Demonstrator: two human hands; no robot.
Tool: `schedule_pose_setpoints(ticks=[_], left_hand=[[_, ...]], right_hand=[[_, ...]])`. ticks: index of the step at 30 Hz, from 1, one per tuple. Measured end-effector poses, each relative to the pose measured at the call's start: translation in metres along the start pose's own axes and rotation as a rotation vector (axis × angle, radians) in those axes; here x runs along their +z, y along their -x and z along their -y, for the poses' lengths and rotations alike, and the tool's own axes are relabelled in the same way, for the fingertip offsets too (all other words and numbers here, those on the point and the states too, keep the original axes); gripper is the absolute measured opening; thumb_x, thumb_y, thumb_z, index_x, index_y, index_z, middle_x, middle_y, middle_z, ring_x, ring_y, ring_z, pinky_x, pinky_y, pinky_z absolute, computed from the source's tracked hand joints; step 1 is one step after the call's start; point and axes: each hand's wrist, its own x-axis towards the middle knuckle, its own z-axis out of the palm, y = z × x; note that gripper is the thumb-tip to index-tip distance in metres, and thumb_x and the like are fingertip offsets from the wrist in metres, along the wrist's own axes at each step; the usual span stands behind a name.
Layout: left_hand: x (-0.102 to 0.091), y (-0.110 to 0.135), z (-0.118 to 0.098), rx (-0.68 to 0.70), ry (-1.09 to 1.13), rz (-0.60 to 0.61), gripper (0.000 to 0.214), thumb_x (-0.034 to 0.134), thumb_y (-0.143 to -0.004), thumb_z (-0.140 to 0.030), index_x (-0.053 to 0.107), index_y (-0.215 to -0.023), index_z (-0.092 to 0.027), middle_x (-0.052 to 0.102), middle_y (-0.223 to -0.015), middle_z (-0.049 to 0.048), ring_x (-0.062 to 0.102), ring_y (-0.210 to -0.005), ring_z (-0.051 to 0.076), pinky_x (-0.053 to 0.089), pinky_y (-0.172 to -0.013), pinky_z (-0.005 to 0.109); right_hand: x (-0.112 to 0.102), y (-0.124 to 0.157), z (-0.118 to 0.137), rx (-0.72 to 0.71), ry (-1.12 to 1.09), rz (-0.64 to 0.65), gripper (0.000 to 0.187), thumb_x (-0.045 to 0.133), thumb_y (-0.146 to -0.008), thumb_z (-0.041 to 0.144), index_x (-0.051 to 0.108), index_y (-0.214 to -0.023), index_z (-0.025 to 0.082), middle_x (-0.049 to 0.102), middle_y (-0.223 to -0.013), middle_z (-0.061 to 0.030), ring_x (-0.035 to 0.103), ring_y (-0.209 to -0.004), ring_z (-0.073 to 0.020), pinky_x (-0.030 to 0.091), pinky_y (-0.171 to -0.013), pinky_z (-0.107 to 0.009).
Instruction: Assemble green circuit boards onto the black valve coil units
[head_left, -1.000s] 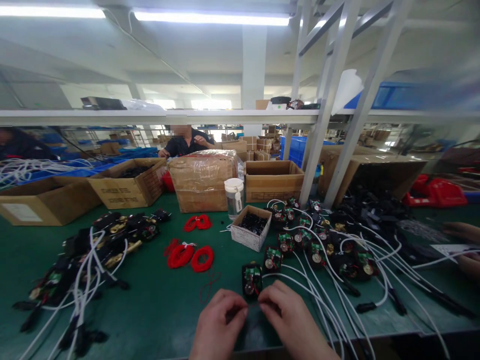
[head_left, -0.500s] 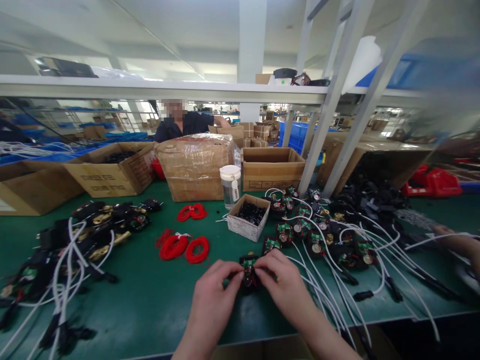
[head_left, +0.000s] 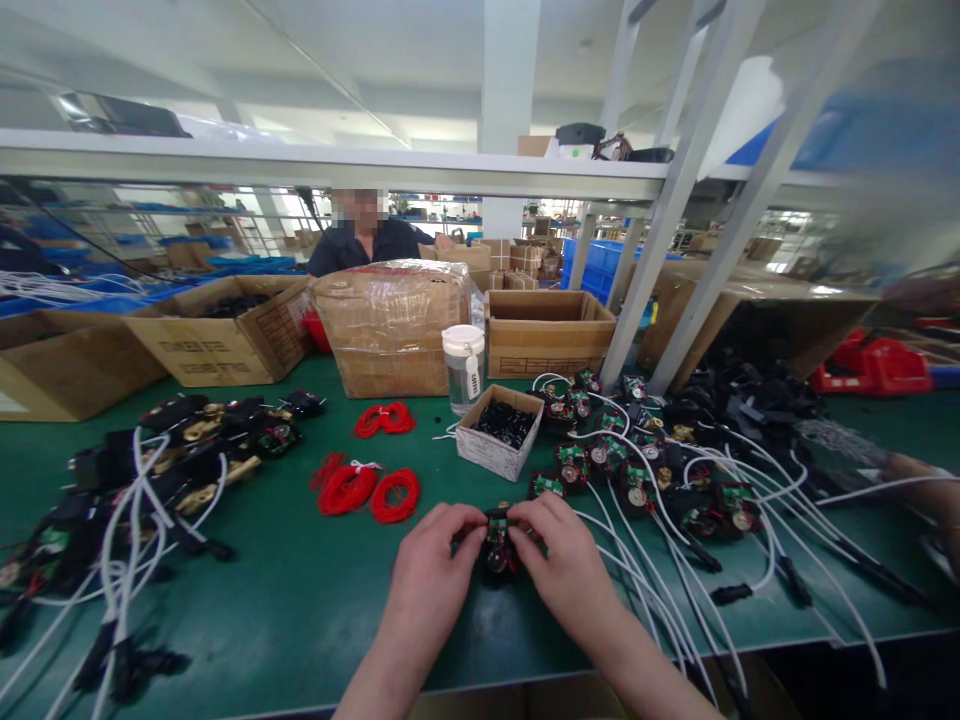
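My left hand (head_left: 429, 575) and my right hand (head_left: 561, 565) meet over the green table (head_left: 300, 610), fingers curled round a small black module with a green circuit board (head_left: 496, 543) held between them. A white cable runs from it to the right. Just behind lies a row of similar modules with white cables (head_left: 637, 480). A small white box of black parts (head_left: 501, 432) stands beyond my hands. Red wire coils (head_left: 367, 492) lie to the left of them.
A heap of black modules with brass fittings and white cables (head_left: 150, 480) fills the left side. Cardboard boxes (head_left: 390, 325) and a white-lidded clear jar (head_left: 463, 368) line the back. A person in dark clothing sits behind them. Another person's hand (head_left: 926, 490) shows at the right edge.
Both hands have come up and forward from the near edge and closed round the black module. The camera has tilted down a little.
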Motion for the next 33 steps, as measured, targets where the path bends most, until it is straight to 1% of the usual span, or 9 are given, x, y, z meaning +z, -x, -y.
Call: schedule_pose_setpoints(ticks=[3,7,11,17,22,26,29,33], left_hand=[[0.003,-0.003,0.0,-0.009,-0.021,-0.014,0.013,0.057,-0.087,-0.028,0.07,-0.088,-0.026,0.07,-0.087,0.0002,0.066,-0.085,0.02,0.048,-0.079,0.033],[0.003,-0.006,-0.004,0.006,-0.083,-0.008,0.013,0.056,-0.087,-0.027,0.068,-0.083,-0.025,0.068,-0.085,-0.0001,0.064,-0.083,0.02,0.046,-0.076,0.032],[0.001,-0.008,-0.011,0.02,-0.101,0.005,0.015,0.055,-0.087,-0.026,0.067,-0.08,-0.025,0.066,-0.082,-0.0003,0.063,-0.08,0.02,0.045,-0.074,0.031],[-0.001,-0.014,-0.018,-0.033,-0.125,0.044,0.014,0.057,-0.085,-0.02,0.067,-0.077,-0.024,0.064,-0.079,-0.0002,0.063,-0.077,0.019,0.044,-0.071,0.029],[-0.001,-0.019,-0.016,-0.072,-0.071,0.091,0.012,0.058,-0.082,-0.015,0.065,-0.076,-0.022,0.063,-0.078,-0.0007,0.062,-0.074,0.017,0.045,-0.071,0.028],[0.001,-0.021,-0.014,-0.109,-0.023,0.086,0.01,0.058,-0.08,-0.013,0.063,-0.075,-0.021,0.064,-0.077,-0.0005,0.062,-0.073,0.017,0.046,-0.071,0.028],[0.003,-0.022,-0.011,-0.119,0.018,0.076,0.008,0.058,-0.079,-0.015,0.062,-0.075,-0.021,0.064,-0.075,-0.0007,0.062,-0.072,0.017,0.046,-0.07,0.028],[0.001,-0.021,-0.008,-0.156,0.107,0.09,0.002,0.061,-0.077,-0.021,0.061,-0.075,-0.022,0.065,-0.072,-0.0014,0.062,-0.07,0.018,0.046,-0.066,0.028]], right_hand=[[0.003,-0.001,-0.002,0.006,0.043,-0.027,0.02,0.061,-0.093,0.004,0.063,-0.103,0.021,0.06,-0.098,-0.0032,0.059,-0.092,-0.0212,0.049,-0.083,-0.035],[0.005,-0.004,-0.002,-0.038,0.099,-0.051,0.015,0.06,-0.095,0.006,0.061,-0.093,0.021,0.058,-0.094,-0.0027,0.056,-0.093,-0.0219,0.047,-0.083,-0.036],[0.007,-0.005,-0.001,-0.071,0.153,-0.067,0.016,0.057,-0.096,0.007,0.06,-0.089,0.021,0.057,-0.092,-0.003,0.055,-0.091,-0.0219,0.045,-0.081,-0.035],[0.008,-0.004,0.0,-0.089,0.182,-0.083,0.017,0.052,-0.098,0.009,0.059,-0.09,0.022,0.057,-0.092,-0.0042,0.054,-0.091,-0.0231,0.045,-0.081,-0.037],[0.009,-0.004,0.001,-0.077,0.183,-0.102,0.017,0.052,-0.098,0.009,0.058,-0.09,0.022,0.057,-0.091,-0.0045,0.054,-0.09,-0.0234,0.045,-0.081,-0.037],[0.011,-0.004,0.001,-0.069,0.183,-0.106,0.017,0.052,-0.097,0.007,0.057,-0.089,0.021,0.056,-0.091,-0.0044,0.053,-0.09,-0.0232,0.044,-0.081,-0.037],[0.012,-0.005,0.001,-0.05,0.162,-0.109,0.017,0.053,-0.096,0.006,0.056,-0.087,0.021,0.056,-0.091,-0.0039,0.053,-0.091,-0.0225,0.044,-0.082,-0.037],[0.012,-0.008,-0.001,0.013,0.087,-0.111,0.016,0.057,-0.092,0.006,0.057,-0.088,0.022,0.057,-0.092,-0.003,0.055,-0.091,-0.0218,0.046,-0.081,-0.036]])
